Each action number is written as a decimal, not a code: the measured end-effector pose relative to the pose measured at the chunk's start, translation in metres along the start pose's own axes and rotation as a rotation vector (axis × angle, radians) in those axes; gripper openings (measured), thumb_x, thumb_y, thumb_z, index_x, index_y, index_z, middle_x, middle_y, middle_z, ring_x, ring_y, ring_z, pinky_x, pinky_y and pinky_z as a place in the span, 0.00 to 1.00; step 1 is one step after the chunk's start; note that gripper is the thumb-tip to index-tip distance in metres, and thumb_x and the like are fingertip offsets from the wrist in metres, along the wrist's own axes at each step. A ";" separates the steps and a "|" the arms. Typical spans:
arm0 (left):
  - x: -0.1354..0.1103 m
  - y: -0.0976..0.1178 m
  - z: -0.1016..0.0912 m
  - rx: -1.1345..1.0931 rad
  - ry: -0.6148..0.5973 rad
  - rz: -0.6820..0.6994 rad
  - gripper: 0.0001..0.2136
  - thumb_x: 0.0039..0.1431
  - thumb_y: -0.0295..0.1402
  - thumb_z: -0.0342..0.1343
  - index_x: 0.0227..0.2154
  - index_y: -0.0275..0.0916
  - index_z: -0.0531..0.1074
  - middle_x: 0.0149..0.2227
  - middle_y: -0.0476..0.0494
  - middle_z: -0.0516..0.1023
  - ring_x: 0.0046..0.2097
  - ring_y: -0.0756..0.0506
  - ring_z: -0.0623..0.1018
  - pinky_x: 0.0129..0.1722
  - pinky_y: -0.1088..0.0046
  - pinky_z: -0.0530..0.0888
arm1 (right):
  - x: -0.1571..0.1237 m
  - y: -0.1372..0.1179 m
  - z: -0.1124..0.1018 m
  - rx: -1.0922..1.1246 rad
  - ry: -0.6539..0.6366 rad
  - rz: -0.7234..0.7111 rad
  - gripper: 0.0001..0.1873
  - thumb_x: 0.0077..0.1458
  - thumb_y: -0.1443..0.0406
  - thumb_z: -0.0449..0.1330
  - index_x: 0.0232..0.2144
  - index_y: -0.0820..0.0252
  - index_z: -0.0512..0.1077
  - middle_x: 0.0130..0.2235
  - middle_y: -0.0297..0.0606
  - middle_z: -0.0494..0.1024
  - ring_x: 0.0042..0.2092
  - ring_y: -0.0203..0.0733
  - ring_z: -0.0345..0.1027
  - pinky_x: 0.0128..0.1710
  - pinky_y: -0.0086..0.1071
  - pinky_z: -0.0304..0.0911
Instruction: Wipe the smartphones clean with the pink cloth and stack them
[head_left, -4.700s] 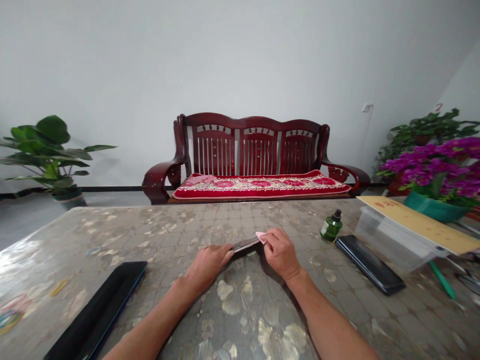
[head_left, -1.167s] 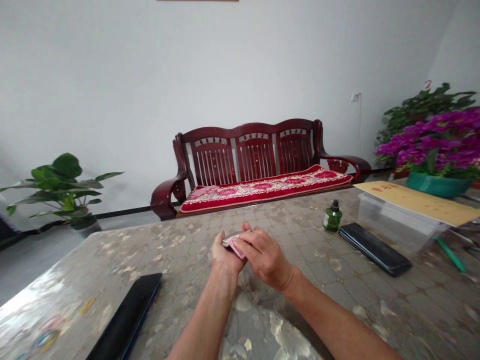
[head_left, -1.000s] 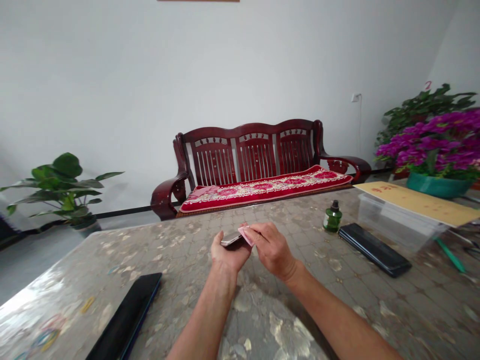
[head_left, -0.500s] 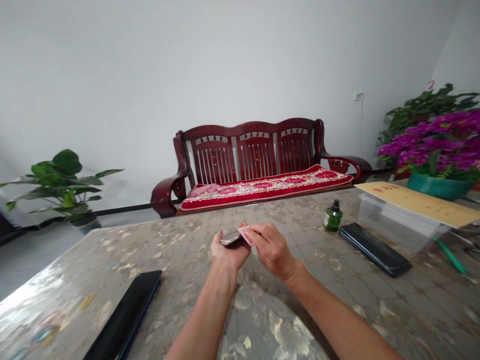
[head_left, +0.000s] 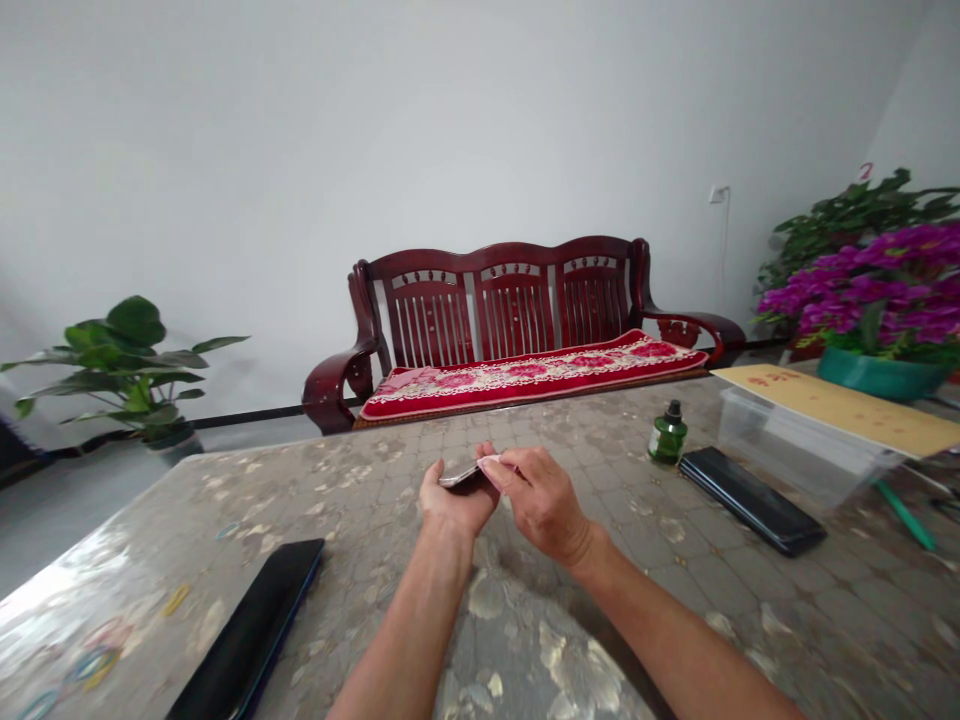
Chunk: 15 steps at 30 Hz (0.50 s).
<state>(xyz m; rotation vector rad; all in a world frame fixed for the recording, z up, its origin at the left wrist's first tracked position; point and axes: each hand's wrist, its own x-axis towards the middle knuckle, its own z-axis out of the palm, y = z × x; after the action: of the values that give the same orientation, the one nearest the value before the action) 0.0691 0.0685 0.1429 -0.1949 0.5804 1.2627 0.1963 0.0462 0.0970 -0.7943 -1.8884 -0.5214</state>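
1. Pale grey, smooth wall (head_left: 480, 120) fills the top of my head-camera feed.
2. Below it I see the table (head_left: 337, 490), its glossy cover patterned with a grid and cream flowers.
3. Across from me stands a bench (head_left: 514, 300) of polished dark-red wood, slatted along the back, with curling arms; a red floral cushion (head_left: 532, 373) with pale, lacy edging covers its seat.
4. Purple flowers (head_left: 877, 290) crowd a rounded green bowl at right; a broad-leaved plant (head_left: 127, 365) grows at far left.
5. A clear plastic box (head_left: 795, 450) bears a flat tan card (head_left: 847, 408).
6. Two long black cases lie flat: a blue-edged one (head_left: 251, 630) to my left, a shiny, rounded one (head_left: 752, 500) beside the box.
7. My left hand (head_left: 457, 508), palm up, cradles a slim slab (head_left: 457, 480) above the table's middle; my right hand (head_left: 546, 500) pinches a soft-looking pink cloth (head_left: 489, 460) at the slab's right end.
8. Green and translucent, a small bottle (head_left: 667, 435) with a black cap stands near the shiny case.
9. Smallest, a thin yellow loop (head_left: 175, 601) lies at left.
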 end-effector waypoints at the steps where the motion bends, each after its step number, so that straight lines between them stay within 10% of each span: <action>1: 0.000 0.000 0.000 -0.001 0.003 -0.009 0.21 0.65 0.41 0.40 0.47 0.27 0.67 0.36 0.35 0.73 0.28 0.42 0.76 0.24 0.64 0.78 | 0.000 -0.002 0.000 0.001 -0.005 -0.011 0.17 0.64 0.72 0.52 0.51 0.57 0.73 0.41 0.42 0.76 0.41 0.44 0.67 0.42 0.36 0.67; 15: 0.006 0.000 -0.005 -0.009 0.003 0.006 0.20 0.64 0.41 0.40 0.46 0.30 0.68 0.37 0.34 0.73 0.29 0.42 0.77 0.26 0.62 0.79 | -0.001 -0.004 0.001 -0.021 -0.041 -0.011 0.17 0.65 0.71 0.51 0.51 0.58 0.73 0.41 0.43 0.75 0.42 0.44 0.66 0.43 0.37 0.66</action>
<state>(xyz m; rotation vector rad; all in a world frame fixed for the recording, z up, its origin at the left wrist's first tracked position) 0.0687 0.0714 0.1361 -0.2027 0.5788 1.2707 0.1928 0.0437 0.0957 -0.8146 -1.9291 -0.5356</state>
